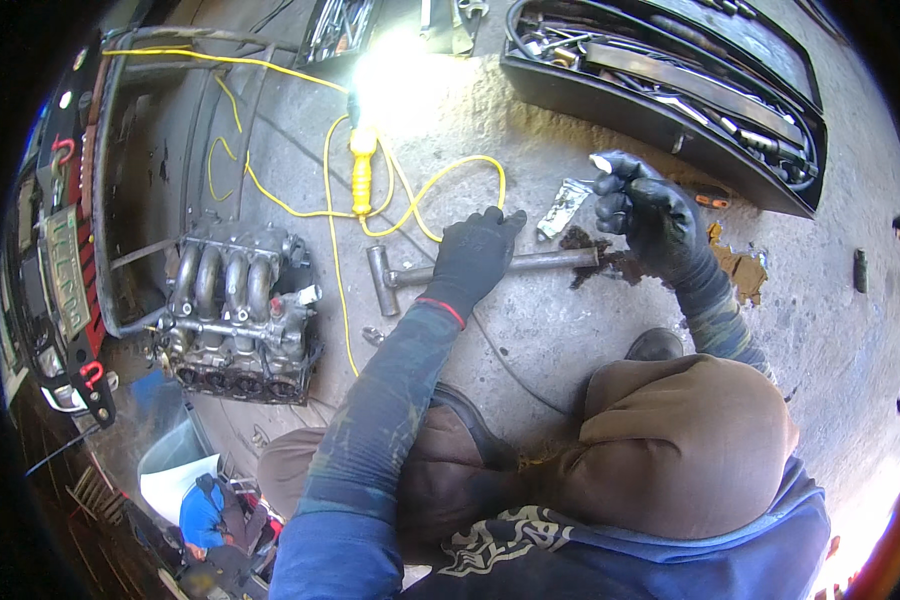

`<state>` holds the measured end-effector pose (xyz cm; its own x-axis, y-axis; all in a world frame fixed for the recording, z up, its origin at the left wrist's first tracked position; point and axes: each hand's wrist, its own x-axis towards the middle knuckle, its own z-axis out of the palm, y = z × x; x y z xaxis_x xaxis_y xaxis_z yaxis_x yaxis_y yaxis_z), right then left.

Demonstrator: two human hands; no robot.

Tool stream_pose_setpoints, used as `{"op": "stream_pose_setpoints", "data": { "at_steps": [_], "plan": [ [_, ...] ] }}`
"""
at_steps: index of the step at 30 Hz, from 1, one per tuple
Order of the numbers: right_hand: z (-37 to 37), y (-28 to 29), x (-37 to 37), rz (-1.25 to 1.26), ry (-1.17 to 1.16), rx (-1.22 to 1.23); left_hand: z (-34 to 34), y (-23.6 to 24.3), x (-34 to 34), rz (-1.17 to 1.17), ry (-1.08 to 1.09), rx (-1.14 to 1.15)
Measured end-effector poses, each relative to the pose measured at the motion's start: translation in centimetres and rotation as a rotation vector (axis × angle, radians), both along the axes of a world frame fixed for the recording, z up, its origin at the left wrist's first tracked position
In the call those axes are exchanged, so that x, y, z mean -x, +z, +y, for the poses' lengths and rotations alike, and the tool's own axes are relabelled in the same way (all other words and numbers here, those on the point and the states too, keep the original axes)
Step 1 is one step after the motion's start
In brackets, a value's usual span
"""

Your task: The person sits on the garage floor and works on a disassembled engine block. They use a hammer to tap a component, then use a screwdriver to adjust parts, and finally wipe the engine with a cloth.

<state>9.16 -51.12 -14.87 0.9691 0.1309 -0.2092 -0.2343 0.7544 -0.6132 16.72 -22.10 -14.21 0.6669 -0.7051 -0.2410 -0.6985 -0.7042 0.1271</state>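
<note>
My left hand (475,252), in a dark glove with a red cuff, is above the handle of a metal hammer (560,260) lying on the floor. Its fingers are bent together past the handle; whatever they hold, if anything, is hidden. The hammer's head (381,281) points left. My right hand (652,212), in a black glove, is raised with fingers curled. A small pale spot shows at its fingertips, too small to name. Beside this hand lies a crumpled silvery packet (564,208). An engine cylinder head (238,315) with curved pipes stands to the left.
A glowing work lamp with yellow handle (361,172) and looping yellow cord lies ahead. An open black toolbox (660,110) stands far right, near an orange-handled tool (711,201). Dark and brown stains mark the concrete. A metal frame (120,200) and vehicle bumper (80,310) are left; another person (202,512) is lower left.
</note>
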Motion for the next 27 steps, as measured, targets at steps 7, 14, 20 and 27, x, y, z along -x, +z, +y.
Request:
{"op": "stream_pose_setpoints", "data": {
  "at_steps": [7, 14, 20, 27],
  "plan": [
    [-0.4, 0.2, 1.2, -0.039, -0.024, -0.014, -0.8, -3.9, -0.4, 0.058, 0.032, -0.020],
    [1.1, 2.8, 0.2, 0.019, 0.026, 0.276, -1.6, 1.4, 0.3, 0.666, 0.934, 0.703],
    [4.4, 6.5, -0.6, -0.195, 0.240, 0.524, -2.1, 11.7, 3.8, 0.969, 1.286, 1.081],
    [6.3, 7.4, 0.6, -0.428, 0.355, 0.649, -1.8, 14.0, 4.4, 0.982, 1.330, 1.101]
  ]
}}
